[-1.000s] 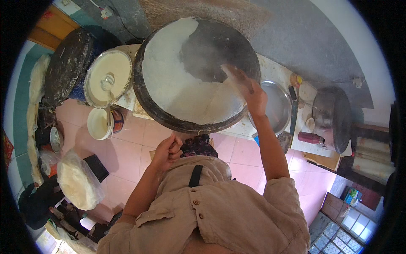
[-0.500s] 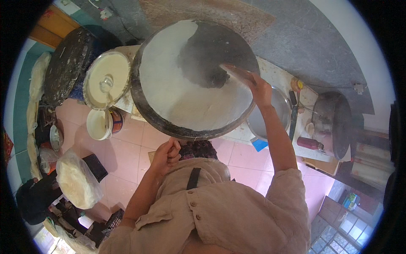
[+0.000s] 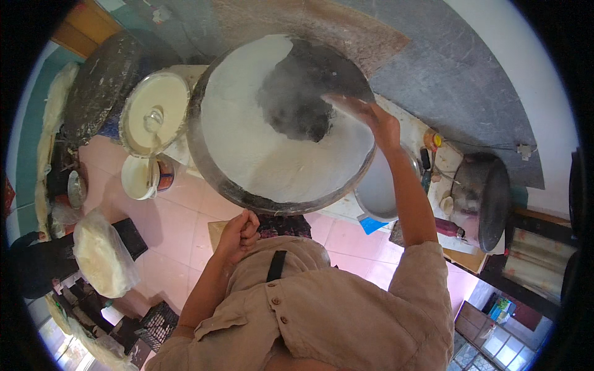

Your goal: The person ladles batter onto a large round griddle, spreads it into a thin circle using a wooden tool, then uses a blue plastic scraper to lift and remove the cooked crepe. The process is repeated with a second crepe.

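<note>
Fingers [image 3: 374, 117] of our right hand [image 3: 387, 131] are closed round a flat spreader [image 3: 348, 106], its tip over the bare dark patch of the round griddle [image 3: 266, 205]; we cannot tell whether it touches. A white layer [image 3: 272, 164] covers the griddle's left and front. Our left hand [image 3: 241, 236] curls loosely near the front rim, its contents, if any, hidden. The griddle juts past the front edge of our desk [image 3: 409, 125], with a steel pan [image 3: 374, 193] to its right and a basin [image 3: 137, 151] by the desk's left end.
</note>
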A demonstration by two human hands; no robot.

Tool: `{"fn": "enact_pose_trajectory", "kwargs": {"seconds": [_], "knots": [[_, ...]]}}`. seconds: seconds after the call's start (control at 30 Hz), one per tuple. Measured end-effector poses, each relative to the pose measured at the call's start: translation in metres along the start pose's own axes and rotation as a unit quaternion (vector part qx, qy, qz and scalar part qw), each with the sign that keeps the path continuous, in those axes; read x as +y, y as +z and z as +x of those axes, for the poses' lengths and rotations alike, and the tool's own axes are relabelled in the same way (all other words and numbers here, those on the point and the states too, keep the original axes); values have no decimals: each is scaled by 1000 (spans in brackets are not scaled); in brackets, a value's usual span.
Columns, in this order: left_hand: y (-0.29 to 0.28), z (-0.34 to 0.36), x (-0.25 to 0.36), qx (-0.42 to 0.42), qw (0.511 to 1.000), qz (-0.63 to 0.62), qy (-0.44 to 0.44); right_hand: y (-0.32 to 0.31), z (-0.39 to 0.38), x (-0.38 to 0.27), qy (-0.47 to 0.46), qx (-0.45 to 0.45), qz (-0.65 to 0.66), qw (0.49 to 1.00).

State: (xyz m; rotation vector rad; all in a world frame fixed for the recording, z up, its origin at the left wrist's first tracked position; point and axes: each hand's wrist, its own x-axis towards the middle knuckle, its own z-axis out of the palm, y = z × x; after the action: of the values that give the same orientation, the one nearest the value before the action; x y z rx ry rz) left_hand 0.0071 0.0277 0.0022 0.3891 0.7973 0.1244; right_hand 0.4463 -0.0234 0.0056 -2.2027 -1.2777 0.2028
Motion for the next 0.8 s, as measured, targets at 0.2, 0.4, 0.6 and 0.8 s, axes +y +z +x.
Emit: {"fn": "enact_pose_trajectory", "kwargs": {"seconds": [0.2,0.4,0.6,0.8], "knots": [[10,1,-4,27,999,-26,18,-17,-32,26,33,-96,62,993],[11,8,-5,38,999,-32,13,-1,50,24,-21,-81,61,995],[16,15,-14,35,999,-30,19,6,59,55,1,-140,-53,989],[19,22,-22,50,997,-32,48,16,73,109,-65,-166,19,984]]}}
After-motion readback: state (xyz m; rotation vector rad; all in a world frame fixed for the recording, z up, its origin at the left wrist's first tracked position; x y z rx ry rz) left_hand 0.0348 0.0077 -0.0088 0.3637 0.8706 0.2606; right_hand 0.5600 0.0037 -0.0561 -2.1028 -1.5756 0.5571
